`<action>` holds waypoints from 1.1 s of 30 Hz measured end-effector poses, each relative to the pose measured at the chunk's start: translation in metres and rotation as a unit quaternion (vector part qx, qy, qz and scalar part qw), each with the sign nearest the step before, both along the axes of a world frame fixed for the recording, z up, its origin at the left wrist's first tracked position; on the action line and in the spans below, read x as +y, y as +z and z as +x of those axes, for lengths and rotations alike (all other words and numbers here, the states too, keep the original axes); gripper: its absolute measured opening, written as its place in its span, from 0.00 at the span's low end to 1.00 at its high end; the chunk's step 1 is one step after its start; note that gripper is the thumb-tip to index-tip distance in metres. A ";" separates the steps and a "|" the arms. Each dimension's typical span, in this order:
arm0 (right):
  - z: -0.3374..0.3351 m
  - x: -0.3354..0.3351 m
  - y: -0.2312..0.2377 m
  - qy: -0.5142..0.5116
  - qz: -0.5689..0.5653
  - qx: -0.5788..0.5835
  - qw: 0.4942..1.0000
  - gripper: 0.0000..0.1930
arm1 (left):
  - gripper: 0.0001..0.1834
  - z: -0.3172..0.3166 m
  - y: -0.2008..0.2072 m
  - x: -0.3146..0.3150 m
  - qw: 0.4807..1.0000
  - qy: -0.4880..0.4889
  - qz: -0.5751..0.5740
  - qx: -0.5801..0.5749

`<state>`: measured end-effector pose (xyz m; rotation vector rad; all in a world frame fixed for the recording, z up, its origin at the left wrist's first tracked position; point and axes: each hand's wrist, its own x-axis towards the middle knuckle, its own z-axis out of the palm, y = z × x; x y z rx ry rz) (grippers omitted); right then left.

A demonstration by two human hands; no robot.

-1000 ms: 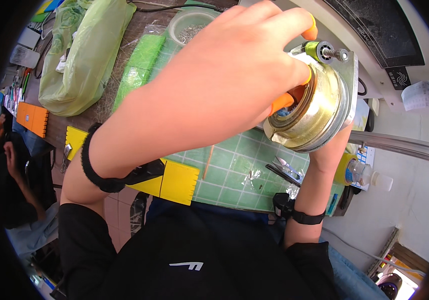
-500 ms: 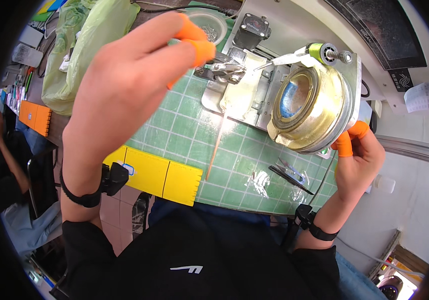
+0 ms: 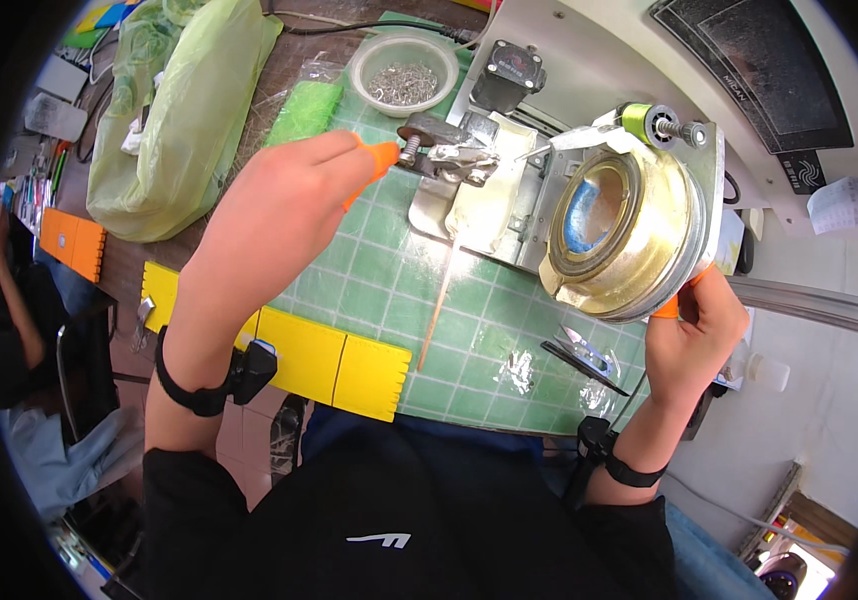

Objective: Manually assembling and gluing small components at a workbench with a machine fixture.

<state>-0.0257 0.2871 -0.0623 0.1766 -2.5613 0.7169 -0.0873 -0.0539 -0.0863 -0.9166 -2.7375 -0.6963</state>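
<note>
My left hand [image 3: 284,205], with orange finger covers, is closed at the left end of a small metal clamp [image 3: 464,160]. Its fingertips face away, so what they pinch is hidden. The clamp sits over a whitish plate [image 3: 484,215] on the machine. My right hand [image 3: 694,330], also in orange covers, is curled at the lower right rim of a gold-coloured round drum [image 3: 654,245]. Whatever those fingers grip is behind the rim. A spool of yellow-green thread [image 3: 639,122] is mounted above the drum, beside a pale pointed piece [image 3: 584,135].
A round tub [image 3: 357,80] of small metal pieces stands behind the clamp, near a green packet [image 3: 304,112]. Thread snips [image 3: 586,350] lie on the green cutting mat [image 3: 474,340] beside a thin stick [image 3: 439,310]. A yellow strip [image 3: 314,350] borders the front; a plastic bag [image 3: 189,130] lies left.
My left hand has come down from beside the tub to the clamp's left end, uncovering the tub and green packet. My right hand has shifted slightly down and left along the drum's rim.
</note>
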 end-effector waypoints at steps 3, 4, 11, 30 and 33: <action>0.001 0.008 -0.004 -0.052 -0.053 -0.003 0.997 0.05 | 0.14 -0.009 0.006 0.000 0.998 0.016 0.062 -0.005; 0.002 0.012 -0.002 -0.060 -0.051 -0.001 0.997 0.05 | 0.13 -0.013 0.008 0.002 0.997 0.023 0.079 0.010; 0.023 0.049 0.018 -0.068 -0.010 -0.014 0.998 0.06 | 0.12 -0.018 0.021 0.015 0.990 0.019 0.117 -0.080; 0.054 0.112 -0.017 -0.122 0.028 0.023 0.992 0.06 | 0.13 -0.015 0.020 0.003 0.999 0.027 0.016 -0.030; 0.048 0.088 -0.037 -0.124 0.006 0.063 0.990 0.07 | 0.10 -0.007 0.029 0.017 0.994 0.051 0.084 -0.050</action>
